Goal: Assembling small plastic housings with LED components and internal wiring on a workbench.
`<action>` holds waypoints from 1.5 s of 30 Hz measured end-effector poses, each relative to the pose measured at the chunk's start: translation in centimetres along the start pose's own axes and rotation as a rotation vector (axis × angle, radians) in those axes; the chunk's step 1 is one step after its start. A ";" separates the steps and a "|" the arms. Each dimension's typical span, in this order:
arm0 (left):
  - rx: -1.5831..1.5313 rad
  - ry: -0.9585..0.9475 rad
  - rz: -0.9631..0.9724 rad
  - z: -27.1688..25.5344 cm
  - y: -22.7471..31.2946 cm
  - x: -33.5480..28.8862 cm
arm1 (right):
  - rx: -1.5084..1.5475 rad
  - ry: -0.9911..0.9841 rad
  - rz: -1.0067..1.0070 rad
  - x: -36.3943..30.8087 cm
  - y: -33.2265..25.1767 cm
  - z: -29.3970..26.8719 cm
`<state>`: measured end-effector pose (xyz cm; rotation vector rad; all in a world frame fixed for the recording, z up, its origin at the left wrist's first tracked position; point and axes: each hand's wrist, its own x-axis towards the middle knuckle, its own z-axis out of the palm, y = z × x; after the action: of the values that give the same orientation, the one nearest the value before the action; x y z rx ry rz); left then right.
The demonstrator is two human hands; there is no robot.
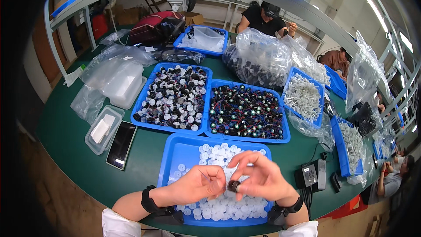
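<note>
Over the blue plastic tray [175,152] at the near edge of the green table [144,162], the fingers of my right hand [265,180] clamp a small, rounded black component [233,186]. My left hand [197,183] is just beside it, fingers pinched together; I cannot tell what lies between them. Smooth, translucent white plastic discs [245,210] heap beneath. Toward the far edge, another blue tray [250,139] brims with wired black parts [245,113]. A flat, glossy phone [122,145] lies toward the left edge.
</note>
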<state>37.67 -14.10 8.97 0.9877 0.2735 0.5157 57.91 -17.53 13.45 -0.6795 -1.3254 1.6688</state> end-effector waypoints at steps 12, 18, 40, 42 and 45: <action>0.286 0.244 0.080 1.4 0.5 -0.9 | -0.999 0.083 -0.396 -0.4 2.2 2.1; 0.396 0.276 0.199 -0.1 0.7 -0.9 | -1.138 0.239 -0.442 -0.7 2.9 1.9; -0.193 0.376 -0.034 -0.6 1.1 0.8 | -1.118 0.270 -0.487 -0.9 3.2 1.1; -0.064 0.345 -0.040 0.1 1.6 0.7 | -1.243 0.327 -0.505 -1.2 2.3 1.2; 0.034 0.345 0.014 1.1 2.4 0.3 | -1.225 0.320 -0.546 -1.2 1.6 1.2</action>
<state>37.75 -13.62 11.62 0.9317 0.5851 0.6967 56.98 -19.26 12.15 -1.0544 -1.9821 0.1651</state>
